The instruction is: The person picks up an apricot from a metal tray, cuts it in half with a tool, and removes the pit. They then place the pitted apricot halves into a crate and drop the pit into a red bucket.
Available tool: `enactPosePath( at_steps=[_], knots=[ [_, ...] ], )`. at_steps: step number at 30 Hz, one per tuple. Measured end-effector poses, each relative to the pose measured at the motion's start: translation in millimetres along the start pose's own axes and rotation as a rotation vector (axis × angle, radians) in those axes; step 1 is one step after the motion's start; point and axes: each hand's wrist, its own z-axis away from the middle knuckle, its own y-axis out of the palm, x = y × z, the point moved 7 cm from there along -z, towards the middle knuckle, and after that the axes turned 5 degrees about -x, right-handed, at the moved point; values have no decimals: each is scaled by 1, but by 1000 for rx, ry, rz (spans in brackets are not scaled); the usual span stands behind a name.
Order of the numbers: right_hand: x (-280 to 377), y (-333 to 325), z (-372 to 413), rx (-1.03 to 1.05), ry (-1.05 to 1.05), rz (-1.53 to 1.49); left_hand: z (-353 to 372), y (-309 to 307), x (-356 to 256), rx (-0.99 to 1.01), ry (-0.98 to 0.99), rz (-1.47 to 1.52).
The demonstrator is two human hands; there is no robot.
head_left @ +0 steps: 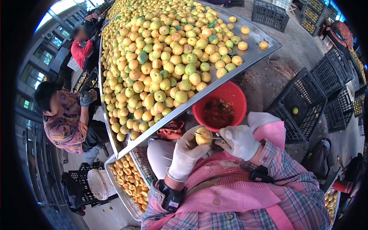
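My left hand (189, 150), in a white glove, is closed around a yellow apricot (203, 136), held up over my lap. My right hand (240, 142), also gloved in white, grips a small metal knife (216, 137) whose thin blade lies against the apricot. Just beyond both hands stands a red basin (240, 100) with dark wet scraps and pits at its bottom. Above it, the metal-edged table (255, 61) bears a large heap of whole apricots (161, 69), some with green leaves among them.
A tray of halved apricots (128, 180) sits at my left, near a white bucket (100, 184). Black crates (303, 103) stand on the floor to the right. One person in a patterned shirt (67, 122) and another in red (81, 51) sit along the table's left side.
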Motion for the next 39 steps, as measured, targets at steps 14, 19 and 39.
enactPosePath(
  at_steps=[14,19,39],
  knots=[
    [0,6,7,47,85,44,3,2,8,117,-103,88],
    [8,2,2,110,52,33,2,6,5,163,-94,-71],
    [17,9,-7,46,125,82,8,-1,6,-166,136,-43]
  ],
)
